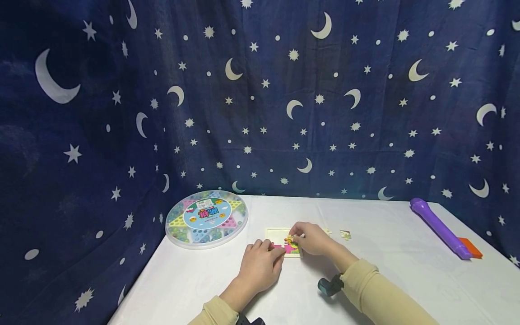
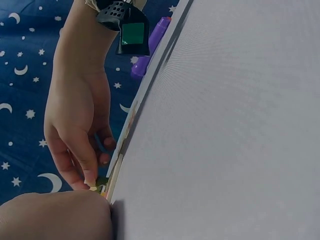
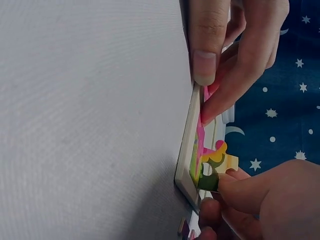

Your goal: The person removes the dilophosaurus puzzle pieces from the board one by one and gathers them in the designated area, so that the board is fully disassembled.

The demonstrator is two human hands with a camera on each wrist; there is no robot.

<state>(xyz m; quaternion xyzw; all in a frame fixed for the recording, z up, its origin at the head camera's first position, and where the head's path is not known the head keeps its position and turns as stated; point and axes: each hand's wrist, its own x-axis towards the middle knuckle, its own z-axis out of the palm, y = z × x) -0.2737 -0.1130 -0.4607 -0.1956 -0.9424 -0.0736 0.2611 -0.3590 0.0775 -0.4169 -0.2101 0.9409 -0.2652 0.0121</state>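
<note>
A small jigsaw puzzle board [image 1: 294, 256] with a pale frame lies on the table, with pink and green pieces fitted along its near side. My right hand [image 1: 310, 239] pinches a yellow and green puzzle piece [image 3: 216, 162] between thumb and fingers, tilted up at the board's right part. The left hand [image 1: 261, 265] rests at the near left of the board. In the right wrist view its thumb [image 3: 204, 65] lies at the frame's edge, and a fingertip touches the pink pieces [image 3: 200, 135]. In the left wrist view the left hand covers most of the board.
Loose puzzle pieces [image 1: 345, 234] lie right of the board, partly behind the right hand. At the back left sits a round, clear-lidded Chinese checkers box [image 1: 207, 214]. A purple tube [image 1: 440, 228] and an orange flat object [image 1: 471, 248] lie at the right. A starry curtain borders the table.
</note>
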